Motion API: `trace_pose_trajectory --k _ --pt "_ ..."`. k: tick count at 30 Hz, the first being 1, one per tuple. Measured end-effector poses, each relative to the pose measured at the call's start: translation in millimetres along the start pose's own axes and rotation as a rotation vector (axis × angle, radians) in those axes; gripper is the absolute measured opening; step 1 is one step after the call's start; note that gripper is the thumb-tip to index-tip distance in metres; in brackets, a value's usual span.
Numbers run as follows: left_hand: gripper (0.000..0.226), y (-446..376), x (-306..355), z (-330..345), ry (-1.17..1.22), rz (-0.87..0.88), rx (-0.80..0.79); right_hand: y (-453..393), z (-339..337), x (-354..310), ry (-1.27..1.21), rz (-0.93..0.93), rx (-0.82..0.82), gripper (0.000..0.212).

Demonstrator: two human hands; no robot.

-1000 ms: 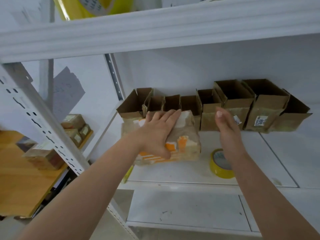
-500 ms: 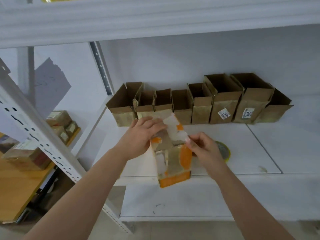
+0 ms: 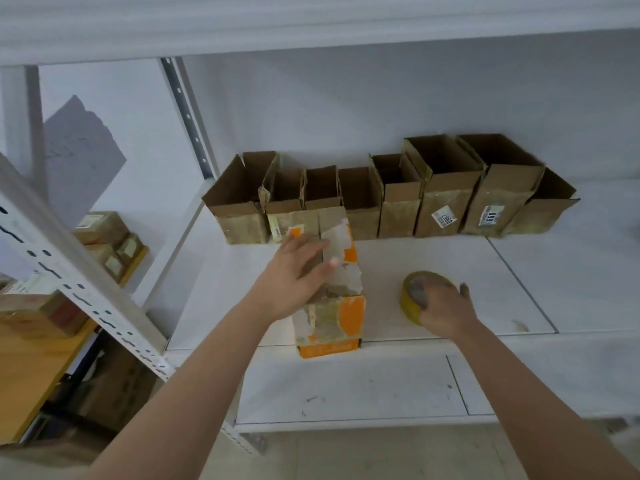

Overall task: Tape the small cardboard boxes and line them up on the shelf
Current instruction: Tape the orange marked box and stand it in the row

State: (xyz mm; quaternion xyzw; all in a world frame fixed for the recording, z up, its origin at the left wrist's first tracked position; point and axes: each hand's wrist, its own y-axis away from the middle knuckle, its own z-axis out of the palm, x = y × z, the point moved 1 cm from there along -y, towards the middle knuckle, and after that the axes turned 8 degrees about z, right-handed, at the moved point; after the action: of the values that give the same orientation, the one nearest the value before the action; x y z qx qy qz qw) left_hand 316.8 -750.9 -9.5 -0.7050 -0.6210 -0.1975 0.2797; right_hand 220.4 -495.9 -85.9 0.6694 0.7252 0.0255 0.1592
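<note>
A worn cardboard box with orange patches and torn white paper (image 3: 341, 306) stands on the white shelf (image 3: 485, 289), near its front edge. My left hand (image 3: 294, 275) lies flat on the box's top with straight fingers. To the right, my right hand (image 3: 445, 310) grips the yellow tape roll (image 3: 414, 292), which rests on the shelf. Several open brown boxes (image 3: 398, 202) stand in a row along the back wall, flaps up.
A perforated white upright (image 3: 79, 271) rises at the left. Behind it, taped boxes (image 3: 107, 237) sit on a wooden table (image 3: 31, 368). A lower shelf board (image 3: 346, 389) lies below. The shelf above (image 3: 311, 26) overhangs the workspace.
The orange box went from lying flat under my left hand to standing near the shelf's front edge. My right hand left the box and moved right onto the tape roll.
</note>
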Motion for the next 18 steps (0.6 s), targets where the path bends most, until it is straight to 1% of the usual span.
trace_pose_trajectory --k 1,2,3,6,8,9,10,11,13,14,16,18 --pt "0.075 0.6 2.6 3.4 -0.088 0.002 -0.075 -1.9 6.1 5.1 0.093 0.027 -0.061 0.05" --pt "0.085 0.7 3.6 7.0 -0.185 0.003 -0.145 -2.4 13.3 9.1 0.171 0.034 -0.075 0.049" --pt "0.089 0.9 3.3 9.6 -0.255 0.009 -0.195 -1.5 19.1 11.8 0.233 0.028 -0.044 0.047" --pt "0.088 1.3 1.4 8.1 -0.276 0.02 -0.237 3.2 22.3 14.8 0.255 0.027 0.116 0.035" --pt "0.089 0.3 -1.1 4.2 -0.309 0.01 -0.261 4.4 12.0 13.1 0.202 0.03 0.166 0.032" --pt "0.091 -0.6 -0.5 2.6 -0.322 0.0 -0.267 5.9 2.8 11.5 0.139 0.015 0.196 0.027" --pt "0.092 -2.0 1.3 1.5 -0.307 -0.012 -0.255 8.4 -9.1 9.1 0.018 -0.019 0.229 0.019" --pt "0.094 -3.9 5.0 0.5 -0.254 -0.018 -0.218 12.1 -23.9 5.6 -0.167 -0.073 0.23 0.015" --pt "0.097 -8.6 17.2 -0.5 -0.064 0.008 -0.087 24.6 -54.3 -4.5 -0.549 -0.203 0.157 0.015" --pt "0.1 -11.4 25.0 -0.9 0.019 0.034 -0.011 32.2 -68.1 -11.3 -0.659 -0.267 0.113 0.009" --pt "0.1 -16.6 43.4 -3.4 0.112 0.083 0.117 46.3 -88.6 -24.2 -0.715 -0.371 0.043 0.002" --pt "0.093 -22.3 61.8 -8.5 0.122 0.107 0.175 56.6 -98.9 -34.1 -0.68 -0.418 -0.016 0.002"
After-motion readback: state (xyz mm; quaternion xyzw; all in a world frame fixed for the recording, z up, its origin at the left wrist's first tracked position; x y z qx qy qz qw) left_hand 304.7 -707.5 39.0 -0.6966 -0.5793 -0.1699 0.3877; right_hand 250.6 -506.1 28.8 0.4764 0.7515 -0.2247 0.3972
